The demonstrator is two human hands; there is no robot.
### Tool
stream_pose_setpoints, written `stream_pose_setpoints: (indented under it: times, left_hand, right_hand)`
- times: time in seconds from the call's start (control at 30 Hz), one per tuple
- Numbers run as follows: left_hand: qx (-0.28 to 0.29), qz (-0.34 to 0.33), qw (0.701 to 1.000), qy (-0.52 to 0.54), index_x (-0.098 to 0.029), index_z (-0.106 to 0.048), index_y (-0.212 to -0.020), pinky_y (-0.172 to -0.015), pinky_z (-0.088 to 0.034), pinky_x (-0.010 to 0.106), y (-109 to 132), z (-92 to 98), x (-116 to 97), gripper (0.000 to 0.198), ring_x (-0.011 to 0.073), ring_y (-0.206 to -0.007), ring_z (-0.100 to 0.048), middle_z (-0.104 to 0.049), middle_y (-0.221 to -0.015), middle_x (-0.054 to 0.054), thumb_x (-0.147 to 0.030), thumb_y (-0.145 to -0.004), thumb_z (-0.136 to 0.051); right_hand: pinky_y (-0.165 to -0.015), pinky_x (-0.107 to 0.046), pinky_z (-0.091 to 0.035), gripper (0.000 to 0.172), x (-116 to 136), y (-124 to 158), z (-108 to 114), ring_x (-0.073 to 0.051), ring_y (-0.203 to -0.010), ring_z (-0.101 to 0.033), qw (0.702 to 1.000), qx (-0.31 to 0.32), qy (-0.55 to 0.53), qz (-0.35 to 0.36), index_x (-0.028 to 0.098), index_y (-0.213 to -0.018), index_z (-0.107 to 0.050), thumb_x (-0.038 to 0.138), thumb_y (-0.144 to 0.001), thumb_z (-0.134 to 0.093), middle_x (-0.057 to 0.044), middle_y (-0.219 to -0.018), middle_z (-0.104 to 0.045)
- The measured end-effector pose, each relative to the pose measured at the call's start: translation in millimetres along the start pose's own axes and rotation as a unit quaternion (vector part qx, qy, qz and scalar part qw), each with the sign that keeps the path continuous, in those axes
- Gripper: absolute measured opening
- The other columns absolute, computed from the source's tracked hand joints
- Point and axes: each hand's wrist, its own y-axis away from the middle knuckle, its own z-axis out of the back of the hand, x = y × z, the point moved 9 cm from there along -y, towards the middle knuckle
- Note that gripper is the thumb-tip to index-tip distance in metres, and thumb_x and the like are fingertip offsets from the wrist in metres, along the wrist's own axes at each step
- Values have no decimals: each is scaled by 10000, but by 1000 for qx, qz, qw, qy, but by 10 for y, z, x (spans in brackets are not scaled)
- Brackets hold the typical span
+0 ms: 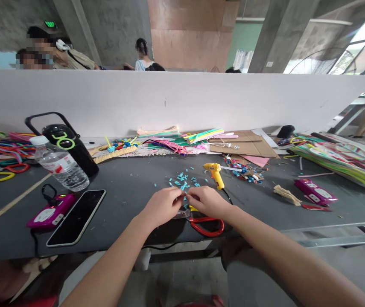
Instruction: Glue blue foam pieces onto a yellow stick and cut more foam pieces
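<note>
My left hand [164, 204] and my right hand [207, 201] meet fingertip to fingertip over the dark table [131, 179], both pinched on a small blue piece [185, 197]. Several more small blue cut pieces [184, 181] lie scattered just beyond my fingers. Red-handled scissors [206, 226] rest on the table under my right hand. A yellow glue gun [216, 174] lies just past my right hand.
A phone [76, 216], a magenta device [51, 212], a water bottle [59, 164] and a black jug [73, 145] sit at left. Coloured paper, cardboard [246, 144] and pipe cleaners line the white partition [182, 100]. Other people are behind the partition.
</note>
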Motion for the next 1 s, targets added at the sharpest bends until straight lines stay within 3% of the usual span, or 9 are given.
stream_pose_setpoints:
  times: [0.13, 0.4, 0.63, 1.0]
  left_hand:
    - [2, -2, 1000, 2, -244, -724, -974, -741, -474, 266, -3, 8, 3, 247, 198, -848, -676, -723, -939, 56, -188, -919, -491]
    - [3, -11, 1000, 6, -219, -688, -872, -721, -452, 265, -13, -24, -15, 207, 192, -797, -658, -706, -871, 59, -190, -923, -490]
    - [10, -10, 1000, -6, -209, -576, -768, -660, -386, 271, -13, -87, 13, 164, 180, -739, -605, -663, -829, 44, -139, -873, -471]
    - [-6, -19, 1000, -11, -212, -468, -713, -622, -338, 284, 14, -76, -89, 162, 168, -686, -532, -615, -772, 30, -97, -827, -459]
  right_hand:
    - [-618, -242, -289, 97, -25, -8, -21, -126, -678, -542, 1000, -2, -22, 2, 205, -852, -649, 233, -894, -566, 0, -762, -664]
    - [-587, -254, -234, 220, 8, -8, -24, -136, -649, -490, 1000, -2, 18, -21, 206, -873, -588, 286, -982, -415, -16, -756, -623]
    - [-573, -269, -192, 240, 68, -44, -86, -115, -593, -399, 1000, -18, 11, -5, 197, -698, -524, 281, -920, -493, 9, -660, -562]
    - [-567, -256, -225, 205, 119, -22, -49, -91, -555, -351, 997, -39, -59, 33, 193, -639, -442, 191, -821, -535, 45, -587, -466]
